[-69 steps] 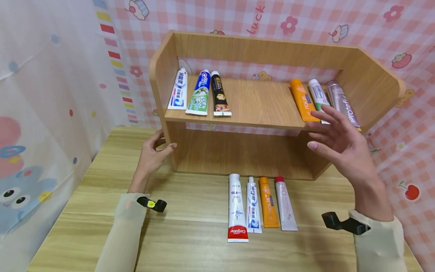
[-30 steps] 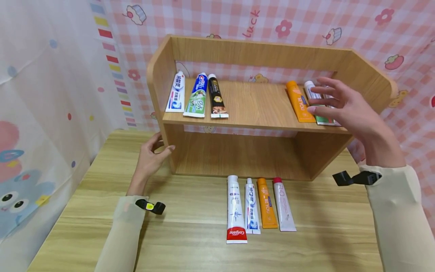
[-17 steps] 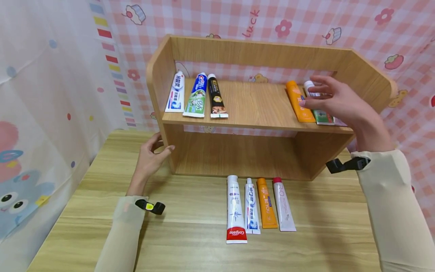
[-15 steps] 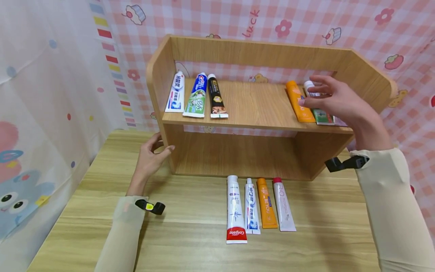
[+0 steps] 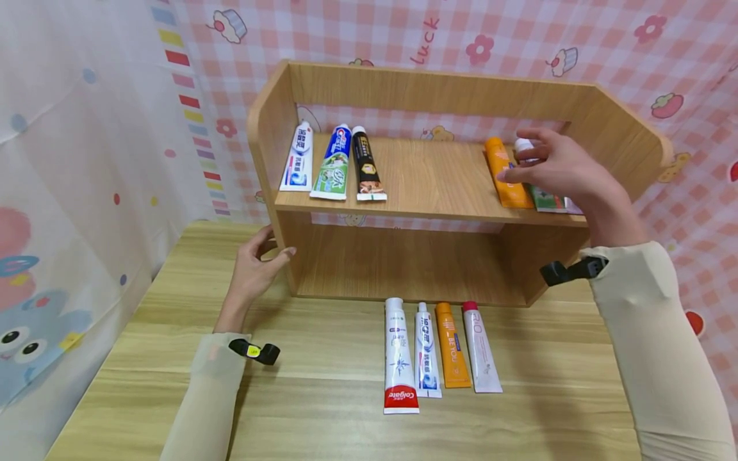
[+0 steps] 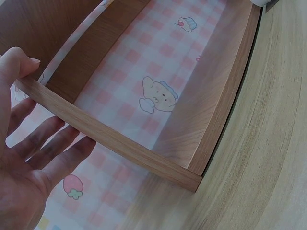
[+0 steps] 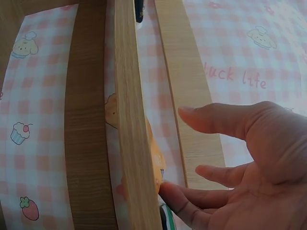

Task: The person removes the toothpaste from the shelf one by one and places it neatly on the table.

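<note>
A small wooden shelf with two levels stands on the table. My left hand grips its left side panel, thumb on the inner side and fingers along the outside. Over the right part of the upper level hovers my right hand, fingers spread. Beneath and beside it lie an orange BE YOU toothpaste tube and a white-and-green toothpaste tube. A greyish-purple tube is mostly hidden by that hand. In the right wrist view, the fingertips come near the orange tube; contact cannot be made out.
On the upper level's left lie a white tube, a blue-green Crest tube and a black tube. In front of the shelf, a Colgate tube, another white tube, an orange tube and a red-capped tube form a row.
My right hand has risen from the upper level's front edge to above the right-hand tubes, then drifted left toward the orange one. The left hand keeps its place on the panel.
</note>
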Demonstrator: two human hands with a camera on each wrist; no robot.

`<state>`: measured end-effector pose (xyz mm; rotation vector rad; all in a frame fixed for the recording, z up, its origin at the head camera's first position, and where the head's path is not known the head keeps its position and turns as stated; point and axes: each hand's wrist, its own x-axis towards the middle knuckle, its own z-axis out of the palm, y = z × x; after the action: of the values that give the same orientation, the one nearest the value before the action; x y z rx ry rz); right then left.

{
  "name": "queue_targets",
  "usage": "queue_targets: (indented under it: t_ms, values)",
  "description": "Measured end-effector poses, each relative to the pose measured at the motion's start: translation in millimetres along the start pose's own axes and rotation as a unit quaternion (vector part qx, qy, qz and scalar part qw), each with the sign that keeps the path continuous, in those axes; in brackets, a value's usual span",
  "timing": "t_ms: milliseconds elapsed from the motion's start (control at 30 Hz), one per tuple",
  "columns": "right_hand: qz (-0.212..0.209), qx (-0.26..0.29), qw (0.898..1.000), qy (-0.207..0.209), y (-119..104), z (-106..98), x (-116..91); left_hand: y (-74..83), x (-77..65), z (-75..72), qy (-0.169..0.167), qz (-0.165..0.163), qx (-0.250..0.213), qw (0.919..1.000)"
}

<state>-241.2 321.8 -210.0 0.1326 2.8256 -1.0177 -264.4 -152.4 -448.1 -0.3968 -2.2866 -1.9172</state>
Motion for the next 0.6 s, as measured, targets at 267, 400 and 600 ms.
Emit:
queue_targets:
  t_ms: [267,400,600]
  values:
    - [-0.009,-0.016,1.0,0.002,-5,7,7,-0.9,-0.6,-0.5,0.005,0.002,-0.008,0.9999]
    - [-0.014,-0.032,0.999,0.002,-7,10,11,-1.6,-0.7,-0.5,0.005,0.003,-0.005,1.0]
    - [-0.011,-0.034,0.999,0.001,-9,13,15,-1.1,-0.1,0.2,0.005,0.002,-0.001,1.0]
